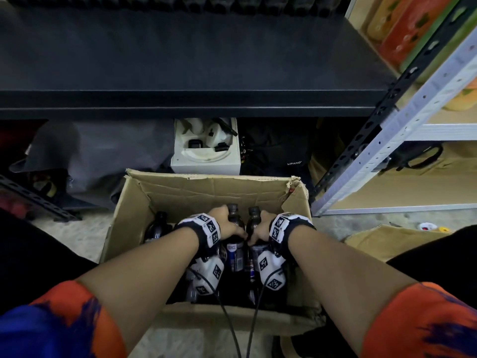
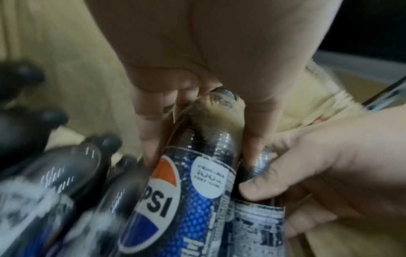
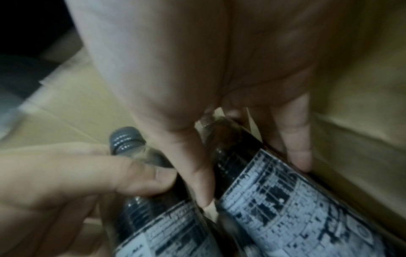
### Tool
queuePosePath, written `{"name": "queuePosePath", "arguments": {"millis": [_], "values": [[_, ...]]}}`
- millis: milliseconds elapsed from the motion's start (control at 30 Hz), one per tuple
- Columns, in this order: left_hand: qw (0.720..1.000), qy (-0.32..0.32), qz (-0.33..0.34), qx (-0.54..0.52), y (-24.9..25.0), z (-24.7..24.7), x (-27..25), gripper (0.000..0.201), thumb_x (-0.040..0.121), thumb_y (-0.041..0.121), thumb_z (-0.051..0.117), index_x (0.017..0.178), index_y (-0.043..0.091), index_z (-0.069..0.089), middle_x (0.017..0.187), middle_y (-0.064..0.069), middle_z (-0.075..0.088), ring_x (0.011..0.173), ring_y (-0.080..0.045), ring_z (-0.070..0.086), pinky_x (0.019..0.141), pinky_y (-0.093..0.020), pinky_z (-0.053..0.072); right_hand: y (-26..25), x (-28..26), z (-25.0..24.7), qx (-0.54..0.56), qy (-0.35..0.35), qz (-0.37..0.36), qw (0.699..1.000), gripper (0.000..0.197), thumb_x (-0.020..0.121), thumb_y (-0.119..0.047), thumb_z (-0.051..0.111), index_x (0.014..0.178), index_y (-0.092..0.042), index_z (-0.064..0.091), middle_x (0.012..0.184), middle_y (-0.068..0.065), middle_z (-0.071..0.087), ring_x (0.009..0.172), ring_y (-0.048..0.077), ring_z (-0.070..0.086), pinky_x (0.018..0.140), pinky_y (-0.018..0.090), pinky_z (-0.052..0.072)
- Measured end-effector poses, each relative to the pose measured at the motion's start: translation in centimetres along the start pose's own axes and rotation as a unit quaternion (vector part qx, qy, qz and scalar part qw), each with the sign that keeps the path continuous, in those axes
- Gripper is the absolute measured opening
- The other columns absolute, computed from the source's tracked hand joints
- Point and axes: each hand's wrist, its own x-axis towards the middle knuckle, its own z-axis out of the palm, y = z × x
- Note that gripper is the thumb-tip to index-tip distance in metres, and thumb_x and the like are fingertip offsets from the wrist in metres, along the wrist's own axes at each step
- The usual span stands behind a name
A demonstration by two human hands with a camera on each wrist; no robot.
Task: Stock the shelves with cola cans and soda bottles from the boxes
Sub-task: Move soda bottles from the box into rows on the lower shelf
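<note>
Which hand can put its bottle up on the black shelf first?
Probably either. The left hand and the right hand each grip a bottle in the box, about level below the shelf.

The open corrugated cardboard box (image 1: 180,192) is plain tan. The dark cola bottle with the blue dotted label (image 2: 193,200) carries a red, white and blue roundel with black letters and a white round sticker; its neighbour, the dark cola bottle with a white-and-black printed panel (image 3: 285,205), has a grey ribbed cap nearby. Both wrist bands (image 1: 209,228) are black with white squares bearing black marker patterns. The short sleeves (image 1: 64,326) are orange streaked with blue. The flat shelf board (image 1: 180,60) is black.
</note>
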Motion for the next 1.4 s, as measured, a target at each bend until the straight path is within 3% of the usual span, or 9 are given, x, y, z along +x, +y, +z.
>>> {"name": "queuePosePath", "arguments": {"millis": [167, 300, 367, 567, 667, 933, 1100, 1267, 1400], "values": [[0.999, 0.009, 0.038, 0.025, 0.6, -2.8, -1.6, 0.066, 0.064, 0.049, 0.091, 0.109, 0.020, 0.054, 0.108, 0.000, 0.066, 0.100, -0.019, 0.063, 0.091, -0.033, 0.053, 1.0, 3.6, -1.6, -0.044, 0.042, -0.031, 0.998, 0.109, 0.024, -0.066, 0.085, 0.122, -0.031, 0.051, 0.123, 0.001, 0.066, 0.105, 0.029, 0.063, 0.095, 0.044, 0.053], [0.995, 0.027, 0.086, 0.046, 1.9, -6.2, -3.6, 0.057, 0.064, 0.044, 0.091, 0.104, 0.021, 0.058, 0.092, 0.007, 0.065, 0.091, -0.014, 0.062, 0.079, -0.028, 0.050, -2.4, -5.2, -5.5, -0.020, 0.055, -0.087, 0.994, 0.075, 0.059, -0.038, 0.093, 0.126, -0.027, 0.060, 0.116, -0.002, 0.069, 0.102, 0.020, 0.064, 0.090, 0.031, 0.055], [0.992, 0.030, 0.114, 0.047, 3.0, -8.2, -4.7, 0.055, 0.062, 0.044, 0.092, 0.104, 0.023, 0.063, 0.093, 0.007, 0.069, 0.090, -0.015, 0.065, 0.077, -0.027, 0.052, -2.8, -7.0, -7.3, 0.002, 0.038, -0.105, 0.994, 0.066, 0.074, -0.023, 0.089, 0.132, -0.026, 0.057, 0.112, -0.004, 0.068, 0.098, 0.016, 0.064, 0.064, 0.022, 0.054], [0.977, 0.066, 0.201, 0.027, 6.4, -14.9, -9.6, 0.077, 0.052, 0.056, 0.088, 0.118, 0.032, 0.056, 0.108, 0.013, 0.069, 0.100, -0.010, 0.066, 0.091, -0.033, 0.054, -4.2, -11.7, -11.7, 0.045, 0.068, -0.212, 0.974, 0.073, 0.073, -0.032, 0.091, 0.135, -0.034, 0.054, 0.125, -0.009, 0.063, 0.109, 0.018, 0.062, 0.067, 0.033, 0.061], [0.964, 0.084, 0.249, -0.031, 7.7, -18.3, -12.4, 0.062, 0.066, 0.035, 0.092, 0.117, 0.030, 0.057, 0.106, 0.011, 0.072, 0.098, -0.007, 0.068, 0.088, -0.033, 0.056, -4.6, -14.4, -13.3, 0.076, 0.093, -0.268, 0.956, 0.066, 0.074, -0.032, 0.089, 0.130, -0.036, 0.054, 0.118, -0.012, 0.065, 0.102, 0.017, 0.068, 0.065, 0.038, 0.064], [0.895, 0.182, 0.326, -0.243, 8.1, -25.1, -16.0, 0.069, 0.044, 0.040, 0.092, 0.100, 0.016, 0.060, 0.090, 0.001, 0.074, 0.088, -0.016, 0.072, 0.083, -0.033, 0.055, -4.9, -17.5, -18.0, 0.175, 0.267, -0.386, 0.865, 0.038, 0.068, -0.027, 0.087, 0.097, -0.029, 0.063, 0.091, -0.007, 0.072, 0.085, 0.012, 0.070, 0.084, 0.044, 0.059], [0.844, 0.176, 0.363, -0.354, 8.9, -26.9, -16.6, 0.065, 0.041, 0.036, 0.096, 0.097, 0.017, 0.069, 0.088, 0.001, 0.072, 0.085, -0.015, 0.071, 0.074, -0.028, 0.056, -6.4, -18.6, -20.1, 0.301, 0.309, -0.472, 0.769, 0.036, 0.056, -0.018, 0.077, 0.088, -0.015, 0.061, 0.070, -0.008, 0.064, 0.068, 0.013, 0.061, 0.069, 0.034, 0.050], [0.794, 0.183, 0.385, -0.432, 10.6, -27.7, -16.6, 0.041, 0.062, 0.031, 0.087, 0.095, 0.015, 0.068, 0.085, 0.000, 0.070, 0.082, -0.017, 0.068, 0.079, -0.040, 0.055, -8.1, -19.6, -21.9, 0.410, 0.293, -0.513, 0.695, 0.043, 0.042, -0.010, 0.069, 0.084, -0.008, 0.061, 0.080, 0.028, 0.058, 0.075, 0.035, 0.059, 0.072, 0.056, 0.055], [0.742, 0.231, 0.390, -0.493, 12.8, -28.0, -16.4, 0.020, 0.065, 0.021, 0.080, 0.082, 0.019, 0.069, 0.078, -0.004, 0.063, 0.086, -0.034, 0.062, 0.090, -0.060, 0.051, -9.3, -20.2, -23.2, 0.448, 0.325, -0.517, 0.653, 0.034, 0.053, 0.001, 0.066, 0.085, -0.009, 0.059, 0.063, 0.003, 0.059, 0.062, 0.020, 0.058, 0.062, 0.031, 0.052]]}}
